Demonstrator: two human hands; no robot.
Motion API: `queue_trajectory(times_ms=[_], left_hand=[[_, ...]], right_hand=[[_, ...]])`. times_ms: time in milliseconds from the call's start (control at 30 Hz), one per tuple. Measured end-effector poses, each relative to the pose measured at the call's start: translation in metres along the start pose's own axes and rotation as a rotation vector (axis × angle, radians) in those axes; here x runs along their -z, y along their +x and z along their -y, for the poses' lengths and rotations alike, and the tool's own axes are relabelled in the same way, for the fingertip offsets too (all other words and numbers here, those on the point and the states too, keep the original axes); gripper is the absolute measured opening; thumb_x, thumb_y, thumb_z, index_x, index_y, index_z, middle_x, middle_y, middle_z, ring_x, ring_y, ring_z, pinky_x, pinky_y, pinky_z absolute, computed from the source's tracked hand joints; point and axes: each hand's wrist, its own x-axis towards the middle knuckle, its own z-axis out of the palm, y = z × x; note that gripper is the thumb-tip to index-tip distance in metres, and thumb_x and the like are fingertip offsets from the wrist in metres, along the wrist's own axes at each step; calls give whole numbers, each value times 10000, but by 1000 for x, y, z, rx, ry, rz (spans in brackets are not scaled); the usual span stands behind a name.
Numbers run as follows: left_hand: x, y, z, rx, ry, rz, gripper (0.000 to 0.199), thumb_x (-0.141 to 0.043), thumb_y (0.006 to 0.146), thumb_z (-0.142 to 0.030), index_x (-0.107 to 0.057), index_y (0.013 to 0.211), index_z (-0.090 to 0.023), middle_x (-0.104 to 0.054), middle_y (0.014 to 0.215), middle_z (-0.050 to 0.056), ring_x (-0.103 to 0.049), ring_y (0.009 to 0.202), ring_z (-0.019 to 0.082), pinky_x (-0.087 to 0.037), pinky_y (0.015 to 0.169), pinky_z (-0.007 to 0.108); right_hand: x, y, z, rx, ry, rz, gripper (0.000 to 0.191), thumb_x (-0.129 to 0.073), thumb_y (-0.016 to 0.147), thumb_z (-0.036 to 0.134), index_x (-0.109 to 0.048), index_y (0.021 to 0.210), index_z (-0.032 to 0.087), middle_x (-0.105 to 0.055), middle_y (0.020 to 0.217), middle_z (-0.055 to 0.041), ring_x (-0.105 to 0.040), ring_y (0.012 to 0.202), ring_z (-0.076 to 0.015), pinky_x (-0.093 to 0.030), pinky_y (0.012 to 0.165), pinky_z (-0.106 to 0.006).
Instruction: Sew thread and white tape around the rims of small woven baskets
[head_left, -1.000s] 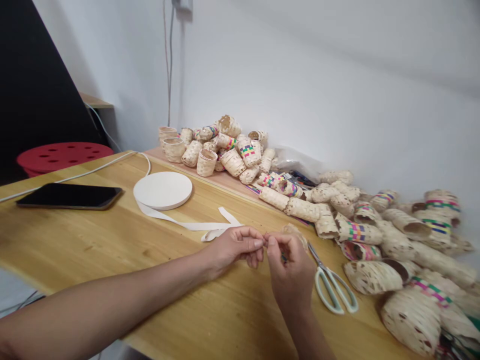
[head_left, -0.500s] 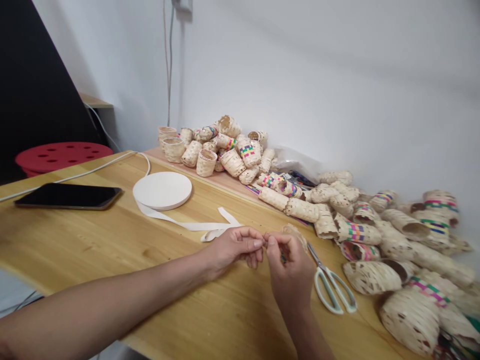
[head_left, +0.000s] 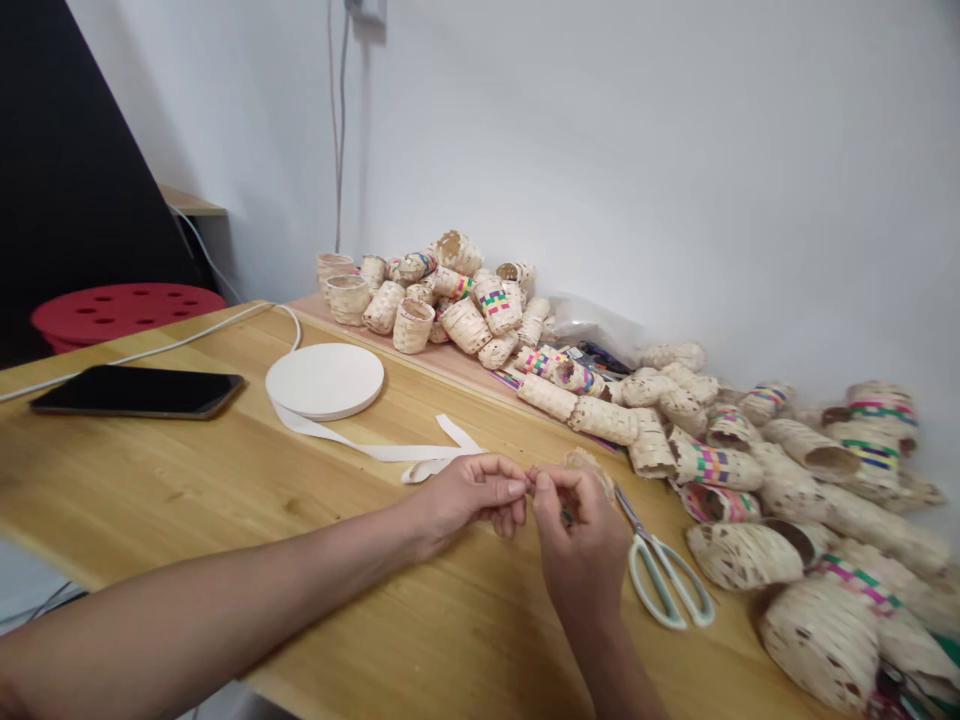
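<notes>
My left hand [head_left: 476, 498] and my right hand [head_left: 581, 515] meet fingertip to fingertip over the wooden table [head_left: 300, 510]. Both are closed in a pinch, and whatever lies between the fingertips is too small to make out. A bit of something coloured shows inside the curl of my right hand. White ribbon [head_left: 390, 453] runs from a flat white roll [head_left: 325, 382] to just behind my left hand. Scissors [head_left: 664, 570] with pale handles lie right of my right hand, and a small tan piece [head_left: 589, 465] is behind it.
Many small woven baskets [head_left: 604, 420] are heaped along the wall and down the right side. A black phone [head_left: 139, 392] lies at the left, with a white cable [head_left: 187, 331] behind it. A red stool [head_left: 127, 312] stands beyond the table's left edge.
</notes>
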Motion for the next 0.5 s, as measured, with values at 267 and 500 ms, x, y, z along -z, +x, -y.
queue_trajectory(times_ms=[267,500], left_hand=[[1,0,1,3,1,1,296,-788,703,-350,-639,795,-111,-643,631,25,-566,528,96,-456,553,218],[0,0,0,0,6,5,292,-782,709,-353,-636,785,-110,-645,624,28,-562,515,92,-447,546,210]], right_hand=[[0,1,-1,-3,13,10,127,-549,879,279,-614,795,211,-696,731,-10,-647,665,-158,-491,606,-275],[0,1,0,-5,-14,18,154,-550,886,304,-625,792,208,-679,686,2,-623,606,-150,-469,575,-271]])
